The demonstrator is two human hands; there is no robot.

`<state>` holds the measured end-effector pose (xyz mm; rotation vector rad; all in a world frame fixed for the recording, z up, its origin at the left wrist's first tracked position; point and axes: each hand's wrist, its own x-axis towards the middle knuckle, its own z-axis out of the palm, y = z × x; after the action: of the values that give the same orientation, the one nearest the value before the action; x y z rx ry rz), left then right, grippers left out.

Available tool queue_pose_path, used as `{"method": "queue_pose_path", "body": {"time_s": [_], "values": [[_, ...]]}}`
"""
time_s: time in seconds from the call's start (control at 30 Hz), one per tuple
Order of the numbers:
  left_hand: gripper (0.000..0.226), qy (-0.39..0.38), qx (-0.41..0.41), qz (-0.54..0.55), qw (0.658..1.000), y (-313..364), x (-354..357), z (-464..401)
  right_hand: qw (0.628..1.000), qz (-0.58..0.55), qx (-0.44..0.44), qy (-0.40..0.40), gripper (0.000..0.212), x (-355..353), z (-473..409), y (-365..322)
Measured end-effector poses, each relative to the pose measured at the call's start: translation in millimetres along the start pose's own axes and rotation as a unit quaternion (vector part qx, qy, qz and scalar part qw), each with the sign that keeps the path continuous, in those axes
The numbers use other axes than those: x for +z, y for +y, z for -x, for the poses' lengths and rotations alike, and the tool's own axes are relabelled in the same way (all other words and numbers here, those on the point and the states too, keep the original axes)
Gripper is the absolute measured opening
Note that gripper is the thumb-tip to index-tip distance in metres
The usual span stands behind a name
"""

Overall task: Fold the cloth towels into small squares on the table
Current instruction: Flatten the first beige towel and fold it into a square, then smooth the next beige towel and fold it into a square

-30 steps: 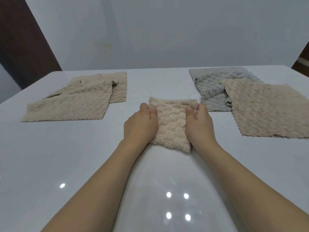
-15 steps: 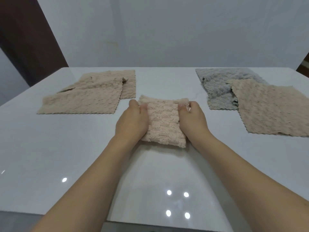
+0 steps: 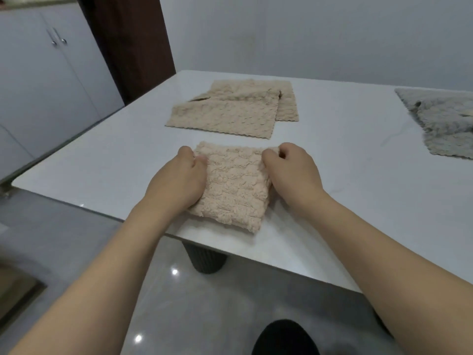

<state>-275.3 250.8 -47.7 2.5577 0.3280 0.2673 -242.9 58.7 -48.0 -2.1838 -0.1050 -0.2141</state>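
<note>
Folded beige towel lies near the front edge of the white table. Left hand and right hand grip its two sides, fingers curled round the cloth. Beyond it lies a loosely laid beige towel; well to the right, a grey towel.

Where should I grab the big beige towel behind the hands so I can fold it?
Probably best at the two corners of its scalloped near edge, coming from the table's near side. The unfolded beige towel lies flat with that edge facing you; its far part is rumpled. Both hands are busy now: the left hand and right hand hold the folded beige towel.
</note>
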Motion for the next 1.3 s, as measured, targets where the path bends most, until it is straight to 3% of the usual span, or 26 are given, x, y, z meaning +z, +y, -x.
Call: {"method": "queue_pose_path", "body": {"time_s": [0.23,0.33,0.53,0.77,0.9,1.07,1.3], "values": [[0.034,0.005,-0.006,-0.069,0.998,-31.6,-13.3,10.5,0.988,0.109,-0.103,-0.045,0.028,27.7,11.3,-3.4],[0.033,0.006,-0.002,-0.093,0.996,-35.5,-11.4,10.8,0.973,0.182,-0.140,-0.029,0.031,35.7,5.5,0.3],[0.029,0.063,0.052,-0.187,0.979,-38.5,-1.1,13.6,0.946,0.285,-0.151,-0.043,0.035,38.4,2.1,5.3],[0.029,0.084,0.055,-0.250,0.963,-40.5,3.1,16.7,0.920,0.347,-0.177,-0.043,0.032,38.0,5.0,8.3],[0.025,0.116,0.072,-0.261,0.956,-41.5,8.4,21.7,0.917,0.358,-0.172,-0.030,0.033,40.2,4.5,10.9],[0.048,-0.006,-0.025,-0.241,0.970,-34.8,-11.9,4.9,0.938,0.301,-0.170,-0.016,0.019,33.3,-2.8,11.1],[0.052,-0.022,-0.084,-0.145,0.986,-20.4,-26.3,-73.1,0.970,0.192,-0.144,-0.025,0.023,14.0,-67.0,0.2]]}}
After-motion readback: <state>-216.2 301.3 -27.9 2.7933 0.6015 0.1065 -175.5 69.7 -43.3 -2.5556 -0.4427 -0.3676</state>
